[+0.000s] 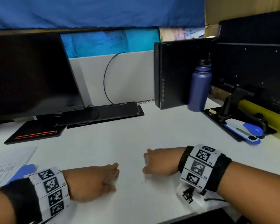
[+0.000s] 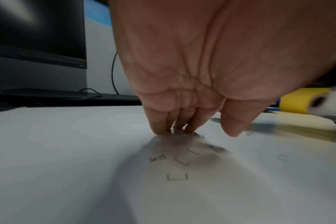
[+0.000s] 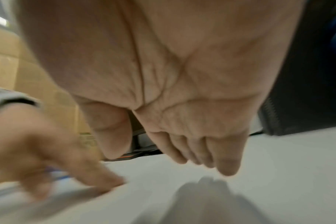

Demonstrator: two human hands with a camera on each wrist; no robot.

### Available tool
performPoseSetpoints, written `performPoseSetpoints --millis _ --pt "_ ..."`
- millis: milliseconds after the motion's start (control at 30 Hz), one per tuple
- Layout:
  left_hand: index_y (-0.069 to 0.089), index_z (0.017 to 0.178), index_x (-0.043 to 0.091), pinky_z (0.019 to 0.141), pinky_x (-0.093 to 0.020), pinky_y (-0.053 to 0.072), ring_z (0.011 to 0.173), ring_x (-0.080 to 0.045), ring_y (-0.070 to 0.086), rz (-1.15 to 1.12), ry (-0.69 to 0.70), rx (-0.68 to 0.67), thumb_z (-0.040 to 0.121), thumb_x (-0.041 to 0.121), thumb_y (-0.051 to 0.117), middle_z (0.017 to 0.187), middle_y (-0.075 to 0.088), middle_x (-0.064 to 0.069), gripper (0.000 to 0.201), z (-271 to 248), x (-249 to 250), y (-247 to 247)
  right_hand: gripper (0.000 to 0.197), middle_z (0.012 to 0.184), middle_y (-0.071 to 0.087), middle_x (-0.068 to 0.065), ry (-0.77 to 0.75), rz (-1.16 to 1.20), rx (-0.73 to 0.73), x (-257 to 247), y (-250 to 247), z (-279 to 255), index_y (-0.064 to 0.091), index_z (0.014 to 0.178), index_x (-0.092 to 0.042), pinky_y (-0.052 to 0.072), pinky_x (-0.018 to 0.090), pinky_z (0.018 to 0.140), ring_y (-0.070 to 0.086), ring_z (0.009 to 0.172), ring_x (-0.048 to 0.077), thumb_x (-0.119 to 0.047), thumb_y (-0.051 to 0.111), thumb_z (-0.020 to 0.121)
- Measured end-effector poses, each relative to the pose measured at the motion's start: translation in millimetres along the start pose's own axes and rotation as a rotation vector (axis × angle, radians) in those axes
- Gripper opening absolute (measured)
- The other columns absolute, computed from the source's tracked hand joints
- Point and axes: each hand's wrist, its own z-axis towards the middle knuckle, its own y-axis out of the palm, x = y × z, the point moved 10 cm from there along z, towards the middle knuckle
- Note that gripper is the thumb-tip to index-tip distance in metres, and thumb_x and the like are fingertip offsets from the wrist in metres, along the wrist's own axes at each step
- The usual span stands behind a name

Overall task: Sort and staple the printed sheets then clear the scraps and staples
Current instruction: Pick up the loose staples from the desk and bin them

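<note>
Several loose staples (image 2: 177,177) lie scattered on the white desk (image 1: 128,143). My left hand (image 2: 201,133) stands over them with straight fingers (image 2: 159,127), tips touching the desk, thumb apart. In the head view the left hand (image 1: 115,173) and right hand (image 1: 145,162) face each other near the front, a small gap between them. The right hand (image 3: 163,159) hovers just above the desk, fingers straight, holding nothing. Printed sheets (image 1: 8,165) lie at the far left with a blue object (image 1: 25,169) on them. A blue and white stapler (image 1: 244,131) rests at the right.
A dark monitor (image 1: 31,75) stands at the back left, a black computer case (image 1: 171,73) and a blue bottle (image 1: 199,88) at the back right. The stapler sits on a black tray (image 1: 213,115) beside a yellow roll (image 1: 265,115). White crumpled material (image 1: 199,202) lies under my right wrist.
</note>
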Motion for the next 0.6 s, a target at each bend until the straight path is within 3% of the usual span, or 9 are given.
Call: performPoseSetpoints --millis 100,167,200,267,367,400,467,533,600 --pt "0.032 0.155 0.038 0.122 -0.021 0.021 0.148 0.003 0.023 -0.050 -0.017 0.083 0.104 0.036 0.044 0.161 0.017 0.029 0.052 -17.4 -17.3 1.8 0.040 0.133 0.055 0.011 0.119 -0.102 0.062 37.5 -18.8 1.4 0.054 0.128 -0.004 0.038 0.029 0.081 0.052 0.107 0.022 -0.031 0.039 0.103" --pt "0.053 0.143 0.037 0.110 -0.013 0.034 0.132 0.004 0.046 -0.180 -0.032 0.148 0.103 0.025 0.049 0.147 0.046 0.026 0.042 -22.6 -26.3 -4.1 0.038 0.127 0.059 0.008 0.157 -0.249 0.023 39.5 -11.2 1.0 0.060 0.122 -0.005 0.039 0.027 0.070 0.055 0.103 0.021 -0.030 0.039 0.102" --pt "0.063 0.132 0.034 0.103 -0.013 0.042 0.118 0.003 0.057 -0.287 -0.072 0.209 0.102 0.018 0.050 0.134 0.059 0.022 0.036 -22.9 -36.0 -11.0 0.038 0.124 0.060 0.006 0.150 -0.296 -0.001 32.0 -3.8 1.5 0.062 0.118 -0.006 0.039 0.027 0.068 0.057 0.100 0.019 -0.030 0.038 0.100" --pt "0.071 0.118 0.029 0.099 -0.024 0.052 0.103 -0.003 0.067 -0.450 -0.160 0.352 0.100 0.010 0.051 0.117 0.068 0.015 0.033 -25.5 -56.7 -26.8 0.038 0.126 0.055 0.006 0.108 -0.327 -0.011 5.9 12.4 5.8 0.060 0.118 -0.007 0.043 0.031 0.073 0.056 0.099 0.018 -0.032 0.038 0.099" --pt "0.068 0.119 0.028 0.099 -0.028 0.051 0.110 -0.014 0.064 -0.371 -0.237 0.325 0.100 0.019 0.051 0.128 0.066 0.007 0.027 -24.2 -65.9 -30.7 0.045 0.135 0.041 0.010 0.017 -0.241 0.008 -43.3 32.2 10.6 0.044 0.134 -0.010 0.045 0.044 0.093 0.050 0.114 0.027 -0.038 0.040 0.100" --pt "0.069 0.109 0.031 0.092 -0.027 0.051 0.104 -0.015 0.064 -0.307 -0.267 0.270 0.097 0.024 0.053 0.123 0.066 0.004 0.021 -23.4 -64.0 -25.6 0.047 0.136 0.039 0.010 -0.020 -0.226 0.009 -57.9 36.9 10.8 0.041 0.137 -0.009 0.044 0.045 0.096 0.050 0.118 0.029 -0.038 0.041 0.099" --pt "0.058 0.074 0.036 0.072 -0.032 0.054 0.080 -0.015 0.062 -0.229 -0.274 0.187 0.084 0.037 0.060 0.097 0.061 0.003 0.010 -25.4 -50.4 -14.7 0.046 0.135 0.042 0.009 -0.109 -0.169 0.022 -78.4 41.0 11.0 0.040 0.138 -0.008 0.043 0.041 0.095 0.051 0.119 0.029 -0.035 0.042 0.100" --pt "0.050 0.064 0.034 0.064 -0.036 0.055 0.067 -0.016 0.058 -0.202 -0.246 0.143 0.077 0.040 0.062 0.081 0.047 0.007 0.018 -23.6 -34.3 -2.7 0.040 0.127 0.049 0.007 -0.156 -0.059 0.056 -81.5 33.8 12.0 0.045 0.131 -0.007 0.044 0.041 0.097 0.053 0.114 0.030 -0.033 0.042 0.100" --pt "0.048 0.063 0.030 0.058 -0.032 0.047 0.062 -0.016 0.050 -0.155 -0.185 0.138 0.083 0.034 0.058 0.074 0.040 0.007 0.023 -21.4 -17.4 3.4 0.039 0.119 0.054 0.009 -0.113 0.052 0.126 -68.0 16.8 15.4 0.048 0.128 -0.004 0.044 0.041 0.098 0.055 0.110 0.031 -0.031 0.042 0.101"
